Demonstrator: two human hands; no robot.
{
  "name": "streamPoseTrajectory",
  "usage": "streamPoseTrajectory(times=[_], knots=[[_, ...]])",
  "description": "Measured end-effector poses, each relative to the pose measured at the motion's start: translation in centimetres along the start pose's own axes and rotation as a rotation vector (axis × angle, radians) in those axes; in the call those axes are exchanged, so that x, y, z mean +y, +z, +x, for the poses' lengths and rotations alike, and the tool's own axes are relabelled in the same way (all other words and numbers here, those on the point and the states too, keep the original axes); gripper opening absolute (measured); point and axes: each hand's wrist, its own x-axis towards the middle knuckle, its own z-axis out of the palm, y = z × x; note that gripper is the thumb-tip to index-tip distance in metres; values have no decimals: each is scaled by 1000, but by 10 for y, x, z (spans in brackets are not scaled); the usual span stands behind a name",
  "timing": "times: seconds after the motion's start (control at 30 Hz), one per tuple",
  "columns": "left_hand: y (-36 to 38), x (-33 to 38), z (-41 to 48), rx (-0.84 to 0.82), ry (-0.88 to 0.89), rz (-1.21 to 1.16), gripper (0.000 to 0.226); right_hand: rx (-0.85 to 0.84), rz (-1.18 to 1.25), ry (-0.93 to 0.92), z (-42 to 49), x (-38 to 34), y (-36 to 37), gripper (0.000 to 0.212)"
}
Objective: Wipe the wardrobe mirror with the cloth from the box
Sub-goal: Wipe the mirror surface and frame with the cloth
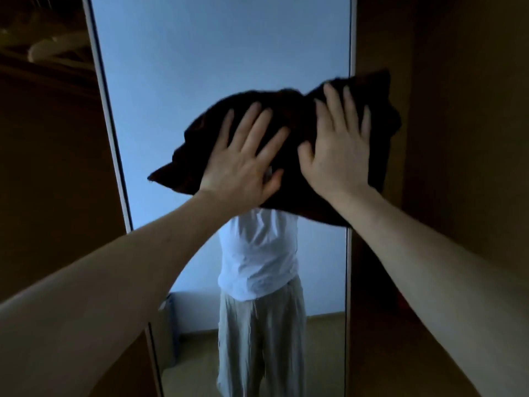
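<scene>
A dark, soft, crumpled cloth (289,130) lies spread against the smooth tall mirror (200,67), its right edge lapping over the pale frame onto the brown wardrobe (458,110) panel. The left hand (243,164) and right hand (340,150) both press flat on it, fingers straight and spread wide. The glass reflects a creased white shirt (257,253) and loose pale trousers (263,339).

A dim room in a home, likely a bedroom: a tall white-framed wardrobe mirror (214,53) between brown wooden wardrobe panels (458,138) reflects a plain pale wall (197,309), a light wooden floor (323,353) and a person (257,253) in loose house clothes.
</scene>
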Motion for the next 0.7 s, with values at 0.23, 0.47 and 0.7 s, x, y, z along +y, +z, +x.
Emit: streamPoseTrajectory(times=[0.23, 0.47, 0.7], knots=[[7, 19, -23, 27, -23, -37, 58, 135, 95, 136, -39, -20, 28, 59], [16, 48, -80, 8, 42, -104, 55, 114, 53, 95, -109, -18, 42, 57], [14, 58, -85, -36, -23, -47, 57, 150, 100, 55, -115, -11, 46, 55]])
